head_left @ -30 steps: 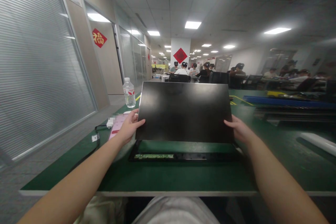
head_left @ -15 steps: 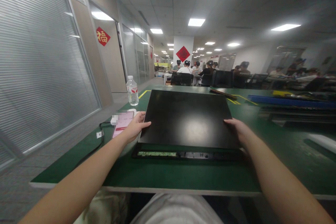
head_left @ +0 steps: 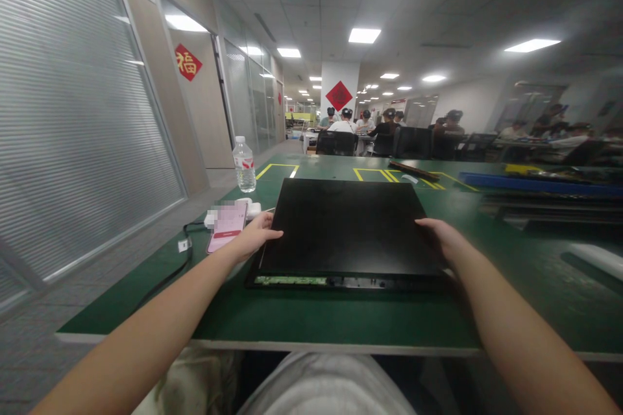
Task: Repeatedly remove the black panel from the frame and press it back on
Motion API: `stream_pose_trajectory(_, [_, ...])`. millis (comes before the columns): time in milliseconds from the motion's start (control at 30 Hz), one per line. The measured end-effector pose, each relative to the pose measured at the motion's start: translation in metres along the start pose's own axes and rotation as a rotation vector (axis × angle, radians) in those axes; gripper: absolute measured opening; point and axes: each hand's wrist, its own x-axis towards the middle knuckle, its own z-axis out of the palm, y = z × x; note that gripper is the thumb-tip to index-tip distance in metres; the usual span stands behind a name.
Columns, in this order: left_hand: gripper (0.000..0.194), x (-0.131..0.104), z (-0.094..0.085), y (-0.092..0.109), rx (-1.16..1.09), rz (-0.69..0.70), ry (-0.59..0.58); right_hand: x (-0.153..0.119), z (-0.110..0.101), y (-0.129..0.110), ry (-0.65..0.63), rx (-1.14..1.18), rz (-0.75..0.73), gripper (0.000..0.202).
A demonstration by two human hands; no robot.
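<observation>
A black, flat screen panel (head_left: 348, 227) lies nearly level in front of me, gripped at both side edges. My left hand (head_left: 259, 237) holds its left edge, thumb on top and fingers beneath. On the opposite edge my right hand (head_left: 440, 240) has its thumb on top, its other fingers mostly hidden. Under the panel sits a dark frame (head_left: 389, 284), whose near strip shows a green circuit board (head_left: 292, 281). Whether the panel touches the frame all round I cannot tell.
On the green table (head_left: 341, 321), a phone (head_left: 228, 227), a white adapter (head_left: 250, 209) with a black cable, and a water bottle (head_left: 244, 165) stand left. A dark strip (head_left: 413, 170) lies behind; a blue bar (head_left: 535, 186) and white piece (head_left: 598, 259) lie right. Several people sit farther back.
Both hands have lowered the panel toward the frame. Its far edge has come down, uncovering yellow tape lines behind it, and the gap at the near edge has narrowed.
</observation>
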Motion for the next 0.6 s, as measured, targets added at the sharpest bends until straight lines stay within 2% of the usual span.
stream_pose_trajectory(200, [0.048,0.001,0.0,-0.002,-0.034,-0.039,-0.013,-0.005,0.004,-0.001,0.015,0.021,-0.015,0.023])
stream_pose_trajectory(500, [0.068,-0.004,0.004,0.003,-0.081,-0.024,-0.035,0.01,-0.001,0.004,0.026,-0.068,-0.143,0.017])
stream_pose_trajectory(600, [0.07,-0.003,0.004,0.002,-0.097,-0.037,-0.017,0.01,0.0,0.004,0.077,-0.077,-0.155,0.018])
